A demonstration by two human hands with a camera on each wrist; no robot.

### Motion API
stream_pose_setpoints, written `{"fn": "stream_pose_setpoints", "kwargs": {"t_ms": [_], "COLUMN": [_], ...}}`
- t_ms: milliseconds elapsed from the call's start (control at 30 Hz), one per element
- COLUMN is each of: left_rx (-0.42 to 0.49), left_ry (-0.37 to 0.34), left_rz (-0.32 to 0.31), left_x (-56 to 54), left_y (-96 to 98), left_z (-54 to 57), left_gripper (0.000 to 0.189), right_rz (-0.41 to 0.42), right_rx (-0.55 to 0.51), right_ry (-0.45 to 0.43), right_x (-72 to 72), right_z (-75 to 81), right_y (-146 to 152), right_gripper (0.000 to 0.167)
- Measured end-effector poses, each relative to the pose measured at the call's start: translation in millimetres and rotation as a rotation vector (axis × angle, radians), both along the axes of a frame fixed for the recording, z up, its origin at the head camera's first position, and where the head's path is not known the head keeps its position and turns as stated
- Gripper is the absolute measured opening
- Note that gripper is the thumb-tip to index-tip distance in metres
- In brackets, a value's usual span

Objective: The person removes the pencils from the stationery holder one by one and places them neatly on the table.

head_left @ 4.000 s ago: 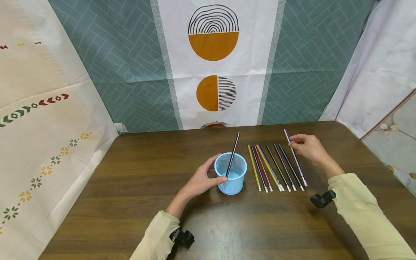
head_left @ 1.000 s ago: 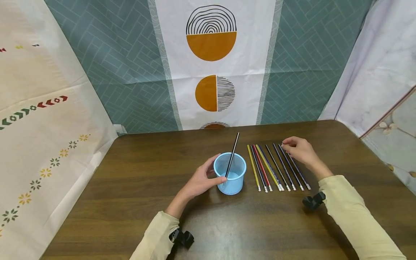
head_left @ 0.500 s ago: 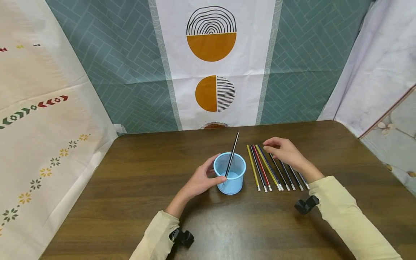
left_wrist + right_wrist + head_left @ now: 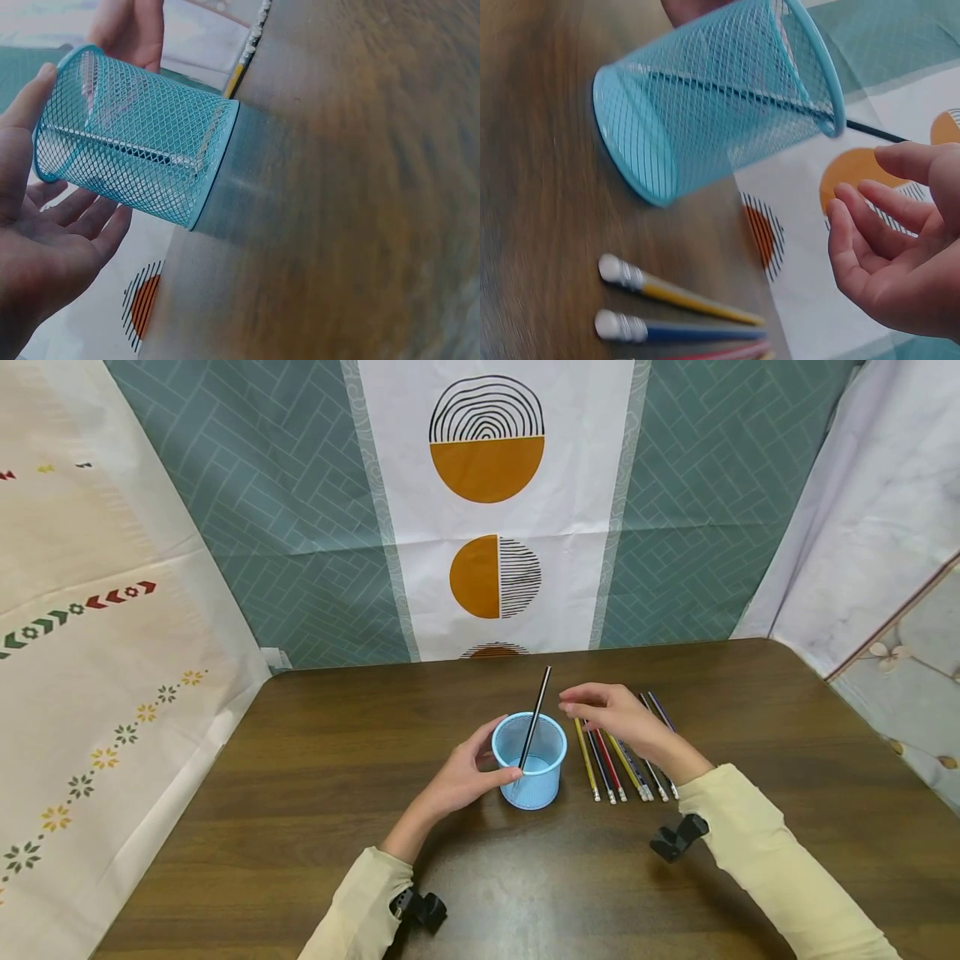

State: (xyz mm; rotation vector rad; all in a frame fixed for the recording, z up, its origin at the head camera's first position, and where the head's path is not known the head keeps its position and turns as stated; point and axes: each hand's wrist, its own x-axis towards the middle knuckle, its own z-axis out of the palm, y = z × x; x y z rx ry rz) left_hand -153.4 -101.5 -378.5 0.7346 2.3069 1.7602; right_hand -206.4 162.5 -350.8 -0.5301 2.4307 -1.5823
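A light blue mesh pencil cup (image 4: 542, 792) stands upright on the table. My left hand (image 4: 467, 777) grips its left side, thumb at the near rim; in the left wrist view, the fingers lie along the mesh wall (image 4: 150, 120). One black pencil (image 4: 537, 710) leans inside the cup, its upper end above the rim. My right hand (image 4: 618, 718) hovers just right of the cup, over the far ends of several pencils. Its fingers are loosely bent and hold nothing in the right wrist view. Nearest the cup lies a yellow pencil (image 4: 588, 764); the hand partly hides the row.
The pencils lie side by side, white erasers toward me, among them a red pencil (image 4: 609, 764) and a purple-blue pencil (image 4: 661, 710) at the right. The brown wooden table (image 4: 337, 760) ends at a hanging patterned cloth (image 4: 322, 552).
A white-purple pencil held by my right hand earlier was laid at the row's right end. The right hand then moved left across the pencils to beside the cup. My left hand stayed put.
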Motion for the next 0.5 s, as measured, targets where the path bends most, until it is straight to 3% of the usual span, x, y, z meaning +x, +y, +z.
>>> {"fn": "stream_pose_setpoints", "kwargs": {"t_ms": [167,500], "left_rx": [0.003,-0.001], "left_ry": [0.000,0.007], "left_rz": [0.004,0.012], "left_x": [-8.4,-8.2], "left_y": [-2.0,-2.8], "left_z": [-15.4,-16.9], "left_gripper": [0.076,0.074], "right_rz": [0.022,0.004], "right_rx": [-0.043,-0.078], "right_ry": [-0.035,-0.066], "right_x": [-0.4,-3.9], "right_z": [-1.4,-3.1], "right_y": [-9.7,-20.1], "right_gripper": [0.044,0.044]}}
